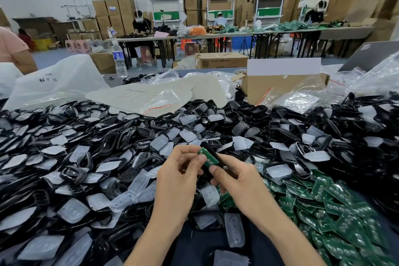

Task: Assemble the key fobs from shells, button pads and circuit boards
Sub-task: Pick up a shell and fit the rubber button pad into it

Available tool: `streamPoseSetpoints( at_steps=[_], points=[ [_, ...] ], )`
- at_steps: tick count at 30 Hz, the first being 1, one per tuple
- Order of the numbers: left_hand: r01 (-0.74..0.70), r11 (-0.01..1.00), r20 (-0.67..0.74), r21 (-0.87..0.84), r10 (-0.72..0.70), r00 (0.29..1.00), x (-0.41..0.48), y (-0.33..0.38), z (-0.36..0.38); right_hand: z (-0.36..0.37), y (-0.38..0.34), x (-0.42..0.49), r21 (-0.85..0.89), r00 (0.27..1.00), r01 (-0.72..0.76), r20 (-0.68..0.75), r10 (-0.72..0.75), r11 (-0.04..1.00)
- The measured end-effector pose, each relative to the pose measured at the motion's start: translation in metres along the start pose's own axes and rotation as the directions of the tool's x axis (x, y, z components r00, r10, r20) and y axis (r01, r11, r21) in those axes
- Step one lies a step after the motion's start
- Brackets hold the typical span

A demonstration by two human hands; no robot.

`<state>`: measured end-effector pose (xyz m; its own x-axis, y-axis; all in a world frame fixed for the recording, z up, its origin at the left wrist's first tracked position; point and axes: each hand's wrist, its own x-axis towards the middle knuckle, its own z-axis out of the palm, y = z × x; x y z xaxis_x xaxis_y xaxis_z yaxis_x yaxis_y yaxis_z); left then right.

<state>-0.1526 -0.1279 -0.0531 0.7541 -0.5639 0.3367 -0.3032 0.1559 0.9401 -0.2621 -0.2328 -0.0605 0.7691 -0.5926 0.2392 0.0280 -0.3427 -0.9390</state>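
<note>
Both hands meet over the middle of the table around one black fob shell (212,153) with a green circuit board (207,158) lying in it. My left hand (181,176) pinches the shell and board from the left, its thumb on the board's edge. My right hand (235,177) grips the shell's lower end from the right, thumb on top. A deep heap of black shells (121,136) mixed with translucent button pads (140,181) covers the table. Loose green circuit boards (336,207) lie piled at the right.
Behind the heap lie clear plastic bags (159,101), a cardboard box (285,84) and a water bottle (119,58). Other people sit at long tables (216,35) farther back, in front of stacked cartons. A few button pads (234,230) lie on my lap.
</note>
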Motion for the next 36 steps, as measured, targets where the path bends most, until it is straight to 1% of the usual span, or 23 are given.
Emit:
streamPoseSetpoints(
  at_steps=[4, 11, 17, 23, 29, 36],
  points=[
    [-0.004, 1.000, 0.002, -0.009, 0.004, 1.000, 0.000, 0.001, 0.000, -0.001, -0.003, -0.001, 0.008, 1.000, -0.001, 0.001, 0.001, 1.000],
    [-0.029, 0.999, 0.020, 0.037, 0.028, 0.999, -0.001, 0.000, 0.001, 0.001, -0.005, -0.002, 0.005, 1.000, 0.026, 0.000, -0.026, 1.000],
    [-0.044, 0.996, 0.005, 0.080, 0.044, 0.999, -0.001, -0.001, 0.003, 0.002, -0.005, -0.002, 0.001, 1.000, 0.015, -0.007, -0.015, 1.000],
    [-0.100, 0.986, -0.043, 0.136, 0.107, 0.993, -0.003, -0.004, 0.004, 0.002, -0.006, -0.002, 0.042, 1.000, -0.007, -0.015, 0.008, 0.999],
    [-0.095, 0.990, -0.049, 0.108, 0.101, 0.994, -0.004, -0.007, 0.007, 0.002, -0.011, -0.003, 0.070, 1.000, -0.022, -0.004, 0.023, 0.997],
    [-0.045, 0.998, -0.048, 0.045, 0.047, 0.998, -0.005, -0.006, 0.006, 0.001, -0.018, -0.005, 0.139, 0.999, -0.026, 0.029, 0.022, 0.990]
  ],
)
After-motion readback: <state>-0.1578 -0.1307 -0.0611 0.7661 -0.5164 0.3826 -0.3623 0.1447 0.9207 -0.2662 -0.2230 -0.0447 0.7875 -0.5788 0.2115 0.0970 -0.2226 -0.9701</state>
